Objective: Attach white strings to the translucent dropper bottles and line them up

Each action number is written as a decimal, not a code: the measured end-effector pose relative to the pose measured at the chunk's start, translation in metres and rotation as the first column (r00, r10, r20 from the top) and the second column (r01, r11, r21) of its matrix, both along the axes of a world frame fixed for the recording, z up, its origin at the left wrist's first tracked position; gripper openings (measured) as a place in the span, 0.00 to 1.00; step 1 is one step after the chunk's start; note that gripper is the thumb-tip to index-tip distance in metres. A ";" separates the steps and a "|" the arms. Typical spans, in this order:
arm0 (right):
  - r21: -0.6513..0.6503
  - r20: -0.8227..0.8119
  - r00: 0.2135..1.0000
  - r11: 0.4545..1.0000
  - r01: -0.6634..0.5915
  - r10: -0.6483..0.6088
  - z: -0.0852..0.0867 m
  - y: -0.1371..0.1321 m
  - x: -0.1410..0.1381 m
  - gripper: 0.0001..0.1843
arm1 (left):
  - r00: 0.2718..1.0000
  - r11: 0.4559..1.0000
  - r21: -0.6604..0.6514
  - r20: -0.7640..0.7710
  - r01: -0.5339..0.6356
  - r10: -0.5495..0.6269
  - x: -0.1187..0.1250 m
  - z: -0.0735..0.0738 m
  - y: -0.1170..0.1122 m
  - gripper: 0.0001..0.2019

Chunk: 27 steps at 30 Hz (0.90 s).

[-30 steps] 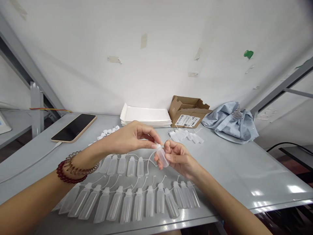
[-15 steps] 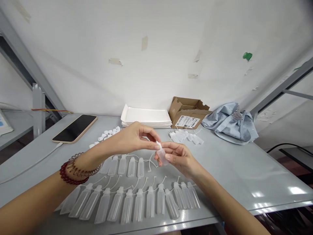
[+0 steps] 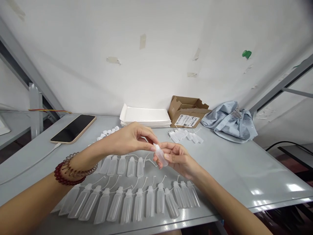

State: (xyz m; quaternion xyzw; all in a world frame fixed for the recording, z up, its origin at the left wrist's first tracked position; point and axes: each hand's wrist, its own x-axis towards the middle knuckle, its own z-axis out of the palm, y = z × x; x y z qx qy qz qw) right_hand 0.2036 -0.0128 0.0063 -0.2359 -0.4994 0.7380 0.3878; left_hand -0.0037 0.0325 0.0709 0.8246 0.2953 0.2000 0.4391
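Note:
My right hand [image 3: 179, 159] holds a small translucent squeeze bottle [image 3: 161, 158], tilted, with its neck up and to the left. At the neck sits a white tip [image 3: 156, 147], and the fingers of my left hand [image 3: 137, 139] are pinched around it; they partly hide it. Below my hands, rows of similar squeeze bottles [image 3: 127, 205] lie on the grey table, many with thin white straps and small caps trailing from their necks. Behind my left hand is a group of white caps [image 3: 109, 132], some with dark thin tips.
More small bottles [image 3: 186, 135] lie beyond my right hand. Along the wall are a stack of white trays [image 3: 146, 117], an opened cardboard box [image 3: 187, 112] and a crumpled blue cloth [image 3: 230, 122]. A phone [image 3: 73, 129] with a charging cable [image 3: 31, 166] rests at the left.
Both hands stay together at the bottle. My left fingers have shifted slightly left and down around its tip; the thin dark point seen above it is no longer visible. The view has turned slightly.

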 end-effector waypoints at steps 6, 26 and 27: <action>0.049 0.049 0.999 0.999 0.012 -0.015 -0.001 0.001 0.002 0.15 | 0.998 0.997 0.047 -0.017 0.053 -0.053 -0.002 0.000 0.001 0.10; 0.173 0.127 0.987 0.982 0.074 -0.097 -0.006 0.002 0.001 0.16 | 0.982 1.000 -0.011 -0.191 -0.003 0.001 0.002 0.001 -0.006 0.11; 0.175 0.117 0.988 0.981 0.078 -0.099 -0.006 0.003 0.001 0.16 | 0.983 1.000 -0.007 -0.181 -0.004 0.002 0.002 0.001 -0.005 0.11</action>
